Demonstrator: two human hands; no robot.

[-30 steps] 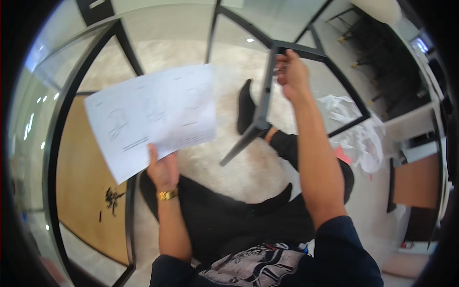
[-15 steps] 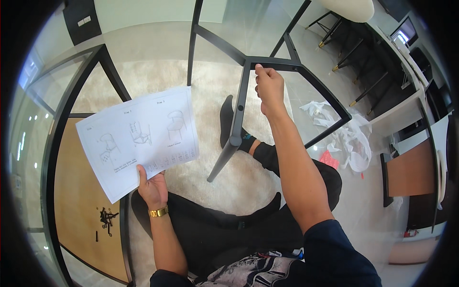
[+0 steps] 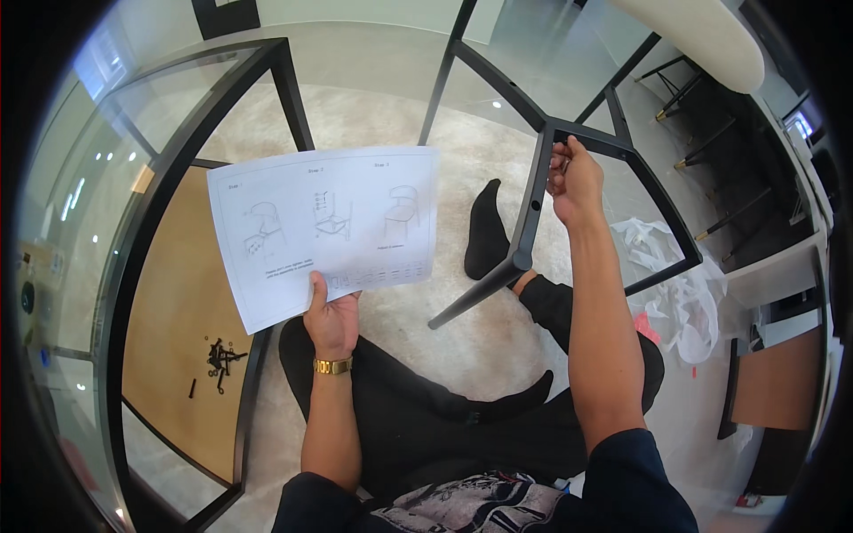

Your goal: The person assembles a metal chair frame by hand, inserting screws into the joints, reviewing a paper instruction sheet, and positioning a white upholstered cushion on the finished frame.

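My left hand (image 3: 334,324) pinches the lower edge of a white instruction sheet (image 3: 329,231), thumb on top. Line drawings of a chair cover the page. With fingers curled, my right hand (image 3: 576,182) grips the black metal chair frame (image 3: 530,222) near the corner where its seat bars meet. The frame stands tilted in front of my crossed legs, one leg pointing toward me. A round hole shows in its near bar. The pale curved backrest (image 3: 702,40) is at its upper right, partly cut off by the rim.
To the left stands a black-framed glass table (image 3: 111,231) with a wooden lower shelf (image 3: 169,302). Several black bolts and washers (image 3: 220,360) lie on that shelf. White plastic wrapping (image 3: 693,329) sits on the tiles at right. Under me is a cream rug (image 3: 400,355); dark stools (image 3: 702,133) stand far right.
The whole scene has shifted right and slightly down in view as my head turned left. Both hands keep their holds; the sheet looks more level, and the chair frame is tilted a little differently.
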